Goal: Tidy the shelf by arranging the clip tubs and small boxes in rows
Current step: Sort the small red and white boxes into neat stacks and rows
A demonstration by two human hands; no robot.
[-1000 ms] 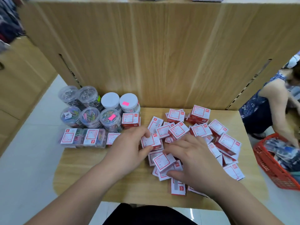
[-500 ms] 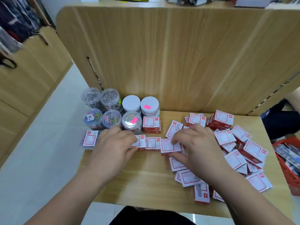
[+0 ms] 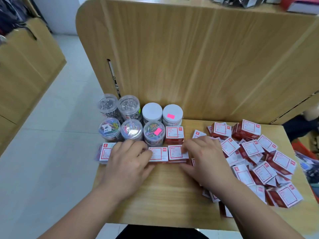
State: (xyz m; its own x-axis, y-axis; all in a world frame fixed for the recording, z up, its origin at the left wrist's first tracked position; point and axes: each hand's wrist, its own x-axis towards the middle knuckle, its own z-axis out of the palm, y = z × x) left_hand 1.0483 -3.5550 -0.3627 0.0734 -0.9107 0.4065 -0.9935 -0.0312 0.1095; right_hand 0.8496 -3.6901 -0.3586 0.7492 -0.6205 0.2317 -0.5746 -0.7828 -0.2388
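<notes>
A front row of small red-and-white boxes (image 3: 158, 154) runs along the wooden shelf (image 3: 165, 192), in front of the clip tubs (image 3: 132, 129). My left hand (image 3: 130, 163) lies over the row's middle and hides some boxes; its fingertips touch the box at its right. My right hand (image 3: 206, 160) pinches the row's right-end box (image 3: 177, 152) between fingers and thumb. One more box (image 3: 174, 133) sits behind it, next to a tub with a pink sticker (image 3: 154, 132). The row's left-end box (image 3: 105, 152) sits near the shelf's left edge.
A loose pile of the same boxes (image 3: 259, 161) covers the right half of the shelf. Two white-lidded tubs (image 3: 152, 110) and two clear tubs stand at the back against the upright wooden panel (image 3: 198, 57). A red basket (image 3: 301, 148) sits right of the shelf.
My right hand has brought a box leftwards and set it against the end of the front row. My left hand has stayed over the row. The view has shifted left.
</notes>
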